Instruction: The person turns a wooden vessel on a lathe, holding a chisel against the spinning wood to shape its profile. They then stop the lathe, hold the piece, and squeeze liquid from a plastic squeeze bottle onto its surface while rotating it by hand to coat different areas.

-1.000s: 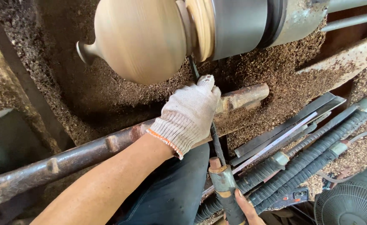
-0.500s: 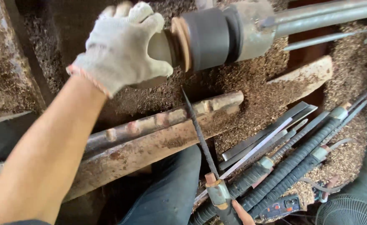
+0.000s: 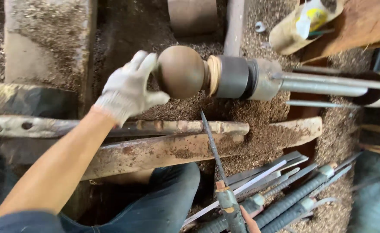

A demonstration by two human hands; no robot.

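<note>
Only a fingertip of the right hand (image 3: 251, 224) visible, behind the chisel (image 3: 218, 172).

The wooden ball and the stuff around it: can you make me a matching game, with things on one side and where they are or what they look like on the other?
Things:
1. wooden ball
2. left hand
3. long chisel
4. wood shavings

Descriptions:
A. wears a white glove
B. round and brown, fixed on the lathe
C. scattered loose below the lathe
D. thin and dark, lying across the rusty rest bar

Pairs: 1-B, 2-A, 3-D, 4-C
</note>
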